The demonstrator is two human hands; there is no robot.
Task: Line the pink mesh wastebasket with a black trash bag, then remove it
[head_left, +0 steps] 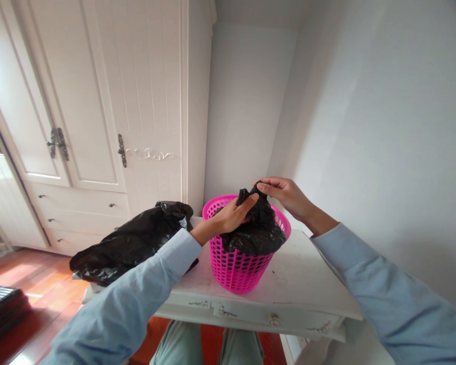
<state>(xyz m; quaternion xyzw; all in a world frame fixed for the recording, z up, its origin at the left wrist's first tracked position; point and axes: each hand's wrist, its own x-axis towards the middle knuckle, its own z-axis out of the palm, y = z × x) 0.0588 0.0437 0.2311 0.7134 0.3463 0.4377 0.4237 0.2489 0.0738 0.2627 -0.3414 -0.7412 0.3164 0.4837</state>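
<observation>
The left hand (pixel 233 217) and the right hand (pixel 283 192) both gripped the gathered top of a black plastic bag (pixel 256 241), pinching it between thumb and fingers, while its body bulged inside a pink basket (pixel 240 276) that stood upright on the white surface (pixel 304 268). The likeliest trouble was a tear: the plastic looked thin, and if the hands pulled hard in opposite directions, the pinched part could have split. A slack pinch could have let one fold slip free, since the film looked slick and crumpled. Lifting the bag sharply might have dragged the basket along or tipped it, because the plastic pressed close against the holed wall and could have caught on the rim. The basket also stood fairly near the front edge, so a tug towards the body could have brought it over. A second black bag (pixel 133 243) lay on its side at the left end, seemingly past the edge, where a brush of the left sleeve (pixel 137 299) might have sent it to the floor (pixel 47 304). Counted up, there were two hands, two black bags, one basket, one surface and one visible knob (pixel 274 319) on its front.
</observation>
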